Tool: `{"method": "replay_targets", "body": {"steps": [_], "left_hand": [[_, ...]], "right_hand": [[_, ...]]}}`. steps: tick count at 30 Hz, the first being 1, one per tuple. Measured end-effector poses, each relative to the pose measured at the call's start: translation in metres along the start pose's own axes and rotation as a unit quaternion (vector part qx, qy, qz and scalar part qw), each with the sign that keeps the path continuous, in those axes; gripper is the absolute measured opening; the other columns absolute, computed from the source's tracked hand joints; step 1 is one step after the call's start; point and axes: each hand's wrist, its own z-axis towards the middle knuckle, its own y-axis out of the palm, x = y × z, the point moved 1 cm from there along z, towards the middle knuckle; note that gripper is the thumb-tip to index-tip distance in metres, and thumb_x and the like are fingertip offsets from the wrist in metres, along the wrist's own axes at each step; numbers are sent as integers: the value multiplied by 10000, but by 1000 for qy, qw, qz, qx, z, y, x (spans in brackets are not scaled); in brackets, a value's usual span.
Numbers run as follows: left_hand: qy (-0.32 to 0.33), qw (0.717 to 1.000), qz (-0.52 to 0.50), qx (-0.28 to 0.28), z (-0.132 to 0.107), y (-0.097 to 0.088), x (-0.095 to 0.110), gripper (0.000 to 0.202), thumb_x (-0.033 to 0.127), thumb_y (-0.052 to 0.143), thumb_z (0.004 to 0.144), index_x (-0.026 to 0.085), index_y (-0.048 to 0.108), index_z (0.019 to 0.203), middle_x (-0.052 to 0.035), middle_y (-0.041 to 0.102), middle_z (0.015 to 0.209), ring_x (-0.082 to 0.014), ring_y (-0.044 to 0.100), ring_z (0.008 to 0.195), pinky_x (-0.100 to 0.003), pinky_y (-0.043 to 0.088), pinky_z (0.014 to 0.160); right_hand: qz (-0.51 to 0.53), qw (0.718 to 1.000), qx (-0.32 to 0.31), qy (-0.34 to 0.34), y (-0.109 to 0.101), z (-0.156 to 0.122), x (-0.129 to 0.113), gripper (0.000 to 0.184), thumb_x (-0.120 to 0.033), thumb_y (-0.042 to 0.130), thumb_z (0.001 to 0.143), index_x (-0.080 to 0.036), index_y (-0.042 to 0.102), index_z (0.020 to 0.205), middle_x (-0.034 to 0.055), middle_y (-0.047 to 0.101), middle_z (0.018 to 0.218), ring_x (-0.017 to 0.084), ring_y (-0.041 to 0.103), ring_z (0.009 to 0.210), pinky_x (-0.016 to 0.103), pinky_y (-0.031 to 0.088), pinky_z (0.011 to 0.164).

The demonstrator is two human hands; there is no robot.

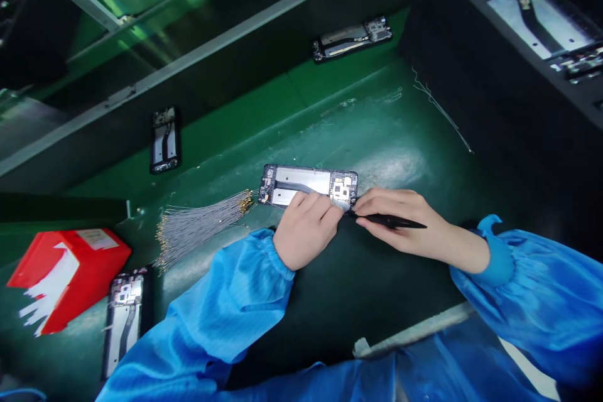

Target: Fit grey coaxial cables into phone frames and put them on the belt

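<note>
Sleeves: blue smock sleeves [245, 301] fill the bottom of the view, elastic cuffs right at both wrists.
Left hand: left hand [306, 229] is curled up, fingertips pressed down on the near edge of the opened phone [301, 179], pinning it flat.
Right hand: right hand [405, 223] is pinched closed around a thin black tool [393, 221]. The tool lies almost level, tip pointing toward the left hand's fingertips and touching the phone's circuit-board end.
Phone: back off, insides facing up, flat on the green worktop [377, 125], just beyond both hands.
Wires: fanned bundle of thin grey wires [198, 229] with gold tips, just left of the left hand, tips nearly at the phone's end.
Red box: red box [66, 270], well left of the left hand, past the wires.
Other phones: one more open phone [125, 317] beside the red box, another [164, 138] far beyond the left hand, a third [351, 41] far beyond the right hand.
Tray: dark tray [471, 75] holding more phone parts, up and right of the right hand.
</note>
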Motion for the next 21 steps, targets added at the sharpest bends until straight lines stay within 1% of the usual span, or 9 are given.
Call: {"method": "replay_targets", "body": {"steps": [4, 6, 8, 11, 13, 15, 18, 21], "left_hand": [[3, 1000, -18, -16, 0, 1, -4, 180, 180, 401, 871, 159, 554, 777, -29, 511, 699, -163, 439, 692, -289, 329, 619], [6, 999, -24, -21, 0, 2, -5, 204, 198, 383, 882, 158, 552, 776, -33, 512, 703, -166, 449, 699, -286, 344, 621], [5, 999, -33, -27, 1, 3, -6, 222, 213, 370, 887, 158, 548, 767, -33, 513, 703, -165, 457, 695, -281, 359, 619], [-20, 998, -43, -41, 4, 3, -2, 230, 217, 356, 890, 159, 540, 765, -32, 517, 715, -161, 470, 689, -271, 383, 619], [-53, 996, -56, -53, 8, 2, 1, 196, 213, 372, 884, 160, 537, 792, -33, 525, 744, -162, 485, 709, -267, 401, 629], [-82, 991, -80, -65, 12, 2, 2, 144, 212, 404, 873, 161, 529, 823, -32, 530, 777, -161, 499, 737, -261, 416, 641], [-106, 985, -116, -77, 17, 3, 1, 95, 202, 435, 859, 159, 518, 842, -30, 530, 800, -156, 509, 753, -257, 431, 665], [-118, 982, -127, -73, 19, 4, 0, 90, 183, 428, 855, 159, 513, 839, -26, 525, 786, -151, 509, 737, -259, 435, 671]], "right_hand": [[-49, 998, -24, -27, 1, 3, -5, 105, -127, 477, 819, -175, 553, 874, 69, 607, 825, 160, 566, 757, 311, 469, 669], [-44, 998, -22, -27, 1, 4, -5, 99, -138, 474, 825, -167, 555, 875, 70, 601, 827, 157, 564, 757, 307, 469, 672], [-18, 1000, -18, -10, -2, 6, -3, 77, -170, 504, 821, -166, 561, 872, 63, 588, 837, 147, 561, 759, 289, 469, 674], [-2, 1000, 8, 20, -10, 12, 4, 97, -224, 521, 826, -186, 573, 898, 44, 571, 821, 133, 551, 731, 265, 460, 647], [-38, 999, 17, 15, -17, 18, 10, 144, -218, 476, 848, -200, 566, 959, 46, 578, 831, 143, 547, 744, 278, 453, 657], [-98, 995, -3, -5, -21, 23, 16, 186, -215, 452, 852, -201, 545, 1012, 73, 586, 918, 179, 542, 858, 322, 450, 729], [-174, 983, -58, -27, -19, 28, 23, 232, -248, 497, 816, -174, 523, 1034, 118, 553, 1071, 238, 473, 1054, 396, 402, 869], [-201, 975, -91, -25, -15, 30, 27, 273, -233, 521, 787, -167, 507, 1051, 126, 531, 1109, 247, 447, 1096, 409, 373, 911]]}}
